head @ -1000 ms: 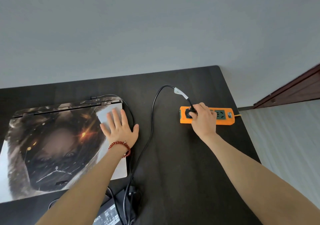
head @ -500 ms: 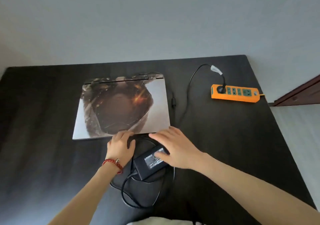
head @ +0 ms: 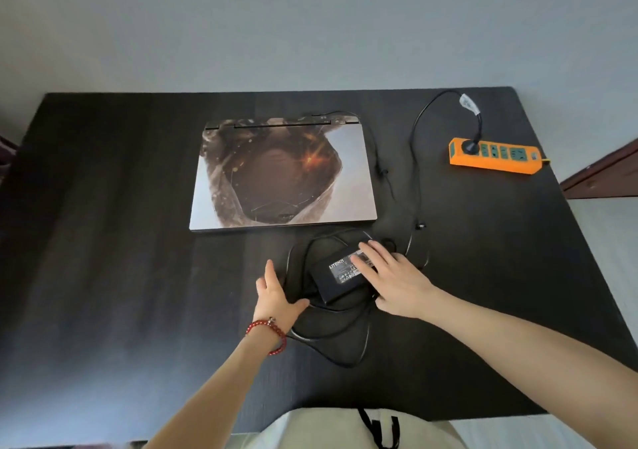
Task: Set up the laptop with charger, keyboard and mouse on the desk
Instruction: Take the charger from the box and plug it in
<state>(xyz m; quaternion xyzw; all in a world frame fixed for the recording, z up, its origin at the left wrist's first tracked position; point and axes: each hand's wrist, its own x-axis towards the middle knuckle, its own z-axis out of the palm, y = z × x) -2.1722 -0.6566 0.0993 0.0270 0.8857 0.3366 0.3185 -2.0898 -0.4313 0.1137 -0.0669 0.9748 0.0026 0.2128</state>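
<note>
A closed laptop with a dark printed lid lies in the middle of the black desk. In front of it sits the black charger brick amid loops of its cable. My right hand rests on the brick's right end with fingers straight. My left hand, with a red bead bracelet, lies open on the desk just left of the brick, thumb near the cable. The charger's plug sits in an orange power strip at the far right. No keyboard or mouse shows.
The cable runs from the strip in an arc behind the laptop's right side. A wooden edge stands beyond the desk's right corner. A grey wall rises behind the desk.
My right hand left the plug at the power strip and came down onto the charger brick. My left hand slid off the laptop lid to the desk beside the brick. The view pulled back.
</note>
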